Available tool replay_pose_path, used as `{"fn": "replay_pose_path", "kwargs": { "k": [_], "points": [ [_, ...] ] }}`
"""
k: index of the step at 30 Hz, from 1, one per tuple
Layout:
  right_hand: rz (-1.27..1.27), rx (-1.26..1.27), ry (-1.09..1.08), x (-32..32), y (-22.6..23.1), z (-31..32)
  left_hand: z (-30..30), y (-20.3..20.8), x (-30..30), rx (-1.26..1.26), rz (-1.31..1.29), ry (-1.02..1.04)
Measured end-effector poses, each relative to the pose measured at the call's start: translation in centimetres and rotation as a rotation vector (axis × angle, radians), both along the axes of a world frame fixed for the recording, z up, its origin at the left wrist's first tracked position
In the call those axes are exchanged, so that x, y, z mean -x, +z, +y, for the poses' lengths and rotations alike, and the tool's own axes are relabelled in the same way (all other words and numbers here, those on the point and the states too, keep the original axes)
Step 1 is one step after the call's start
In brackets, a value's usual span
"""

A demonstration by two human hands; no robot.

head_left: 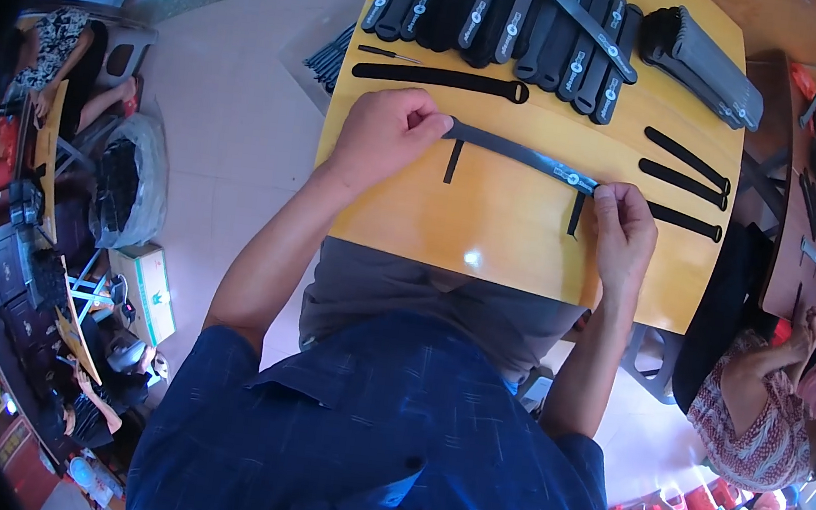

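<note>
A dark grey hook-and-loop strap (525, 155) with a white print near its right end is stretched between my hands, above the near half of the yellow table. My left hand (394, 131) is closed and pinches its left end. At the other end, my right hand (622, 229) grips the strap between thumb and fingers. Two short black strips, a left one (454, 163) and a right one (576, 215), lie on the tabletop just below the strap. Farther off is a long black strap (438, 79) with a slotted round end, lying flat.
Rows of printed straps (500, 19) cover the table's far side, beside a grey bundle (701, 67). Several black straps (683, 183) lie at the right, and a thin screwdriver-like tool (389, 53) at the left. Another person (764, 396) sits at a brown table (793, 249) to the right.
</note>
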State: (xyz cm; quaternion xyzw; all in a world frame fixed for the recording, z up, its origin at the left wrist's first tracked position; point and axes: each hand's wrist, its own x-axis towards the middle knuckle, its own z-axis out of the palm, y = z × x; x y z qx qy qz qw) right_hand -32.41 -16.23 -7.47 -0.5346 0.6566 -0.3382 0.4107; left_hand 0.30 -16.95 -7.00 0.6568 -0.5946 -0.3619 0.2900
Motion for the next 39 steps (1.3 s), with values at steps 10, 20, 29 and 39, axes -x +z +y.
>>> {"fn": "replay_pose_path", "kwargs": {
  "k": [10,20,29,39],
  "points": [
    [-0.025,-0.073,0.023,0.7,-0.1,-0.8,-0.2,0.7,0.8,0.082,-0.199,-0.085],
    [-0.026,-0.085,-0.01,0.3,0.3,-0.7,-0.1,0.7,1.0,0.113,-0.221,-0.089],
    [-0.028,-0.062,-0.024,-0.1,0.3,-0.8,-0.1,0.9,1.1,0.099,-0.154,-0.06],
    [0.037,-0.076,-0.013,-0.1,0.4,-0.8,-0.3,1.3,1.1,0.021,-0.189,-0.066]
  ]
}}
